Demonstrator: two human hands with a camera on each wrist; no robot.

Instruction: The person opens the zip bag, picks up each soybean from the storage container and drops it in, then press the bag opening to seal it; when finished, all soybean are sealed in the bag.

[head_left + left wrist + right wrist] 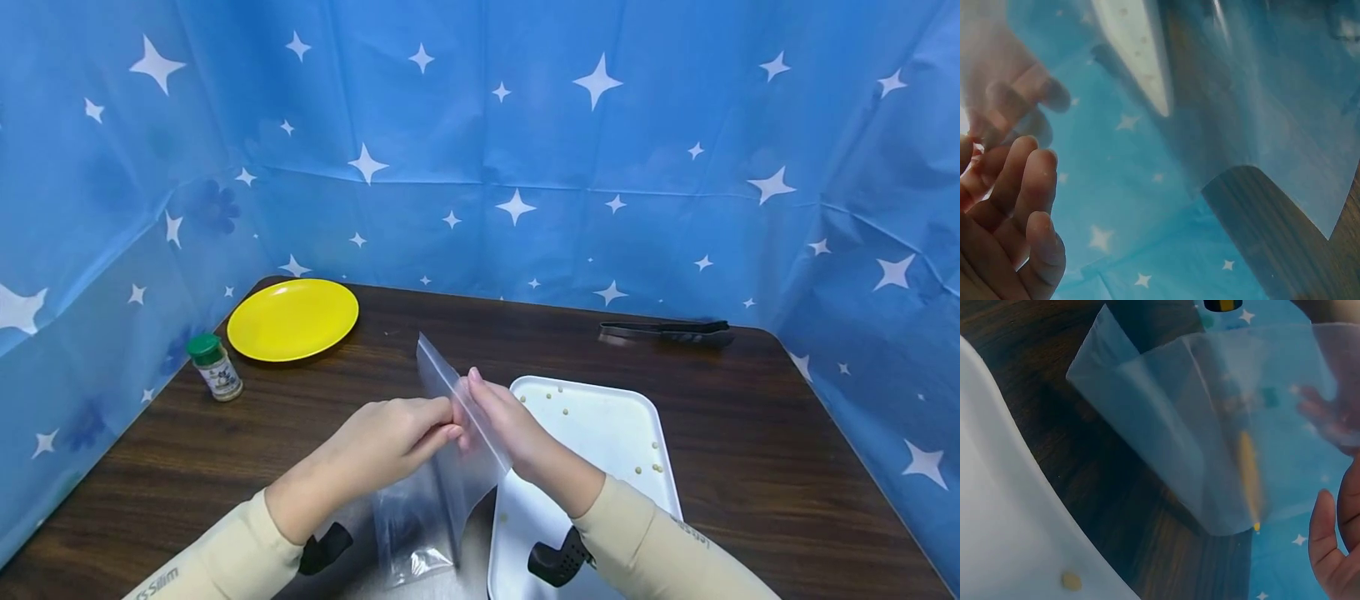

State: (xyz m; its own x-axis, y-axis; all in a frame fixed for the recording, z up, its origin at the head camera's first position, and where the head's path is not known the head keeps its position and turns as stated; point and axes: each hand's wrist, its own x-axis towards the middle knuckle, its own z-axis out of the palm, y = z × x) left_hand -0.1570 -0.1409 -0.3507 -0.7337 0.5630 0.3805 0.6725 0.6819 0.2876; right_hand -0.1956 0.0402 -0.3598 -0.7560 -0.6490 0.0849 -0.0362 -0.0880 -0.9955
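Observation:
A clear plastic bag [472, 467] stands up off the table between both hands. My left hand [393, 433] pinches it near the upper edge with curled fingers and thumb. My right hand [510, 421] holds it from the other side, its fingers partly seen through the film. In the left wrist view the bag [1272, 125] spreads wide beside the left hand [1013, 219]. The right wrist view has the bag [1166, 437] slanting away from the right hand [1341, 544]. More clear plastic [408, 525] lies below, close to the table.
A white tray [592, 417] with several small beige pieces lies under my right forearm. A yellow plate [292, 321] and a green-capped shaker jar [216, 367] stand at the left. Black tongs [667, 331] lie at the back right. A blue starred curtain [480, 150] surrounds the table.

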